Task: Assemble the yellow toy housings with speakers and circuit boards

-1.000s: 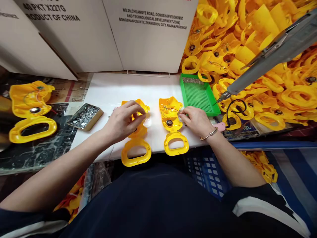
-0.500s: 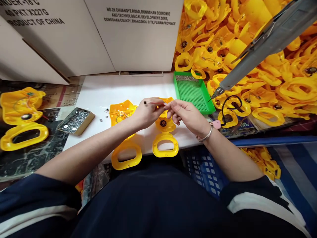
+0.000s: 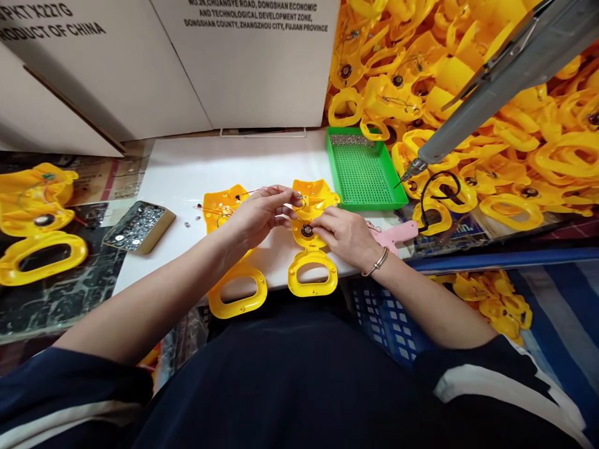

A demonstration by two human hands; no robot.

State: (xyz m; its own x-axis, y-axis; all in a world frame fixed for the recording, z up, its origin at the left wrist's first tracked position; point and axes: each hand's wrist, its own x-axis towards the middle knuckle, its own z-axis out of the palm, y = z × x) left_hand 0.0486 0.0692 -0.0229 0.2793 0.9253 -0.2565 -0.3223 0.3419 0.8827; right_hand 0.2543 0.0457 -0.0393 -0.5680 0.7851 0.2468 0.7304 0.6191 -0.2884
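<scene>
Two yellow plastic shells lie side by side on the white work surface, each with a loop-shaped handle part toward me. Over the right shell [image 3: 318,191], my left hand [image 3: 262,218] pinches thin wires [image 3: 302,201] between thumb and fingertips. My right hand [image 3: 349,237] is closed at that shell's right edge, its fingertips beside the round black speaker [image 3: 307,231]; what they grip is hidden. My left forearm partly covers the left shell [image 3: 218,209], where red and dark wires show. The handle loops [image 3: 312,289] reach the front edge.
A green tray [image 3: 367,204] holds small metal parts. A metal box [image 3: 138,227] of screws stands left. An electric screwdriver [image 3: 449,137] hangs at right above heaped yellow parts [image 3: 496,118]. A pink-handled tool [image 3: 397,234] lies by my right wrist. White cartons [image 3: 253,75] stand behind.
My left hand has moved from the left shell to the right one. The hands met over it, then parted; my right hand came down beside the speaker. The view shifted slightly.
</scene>
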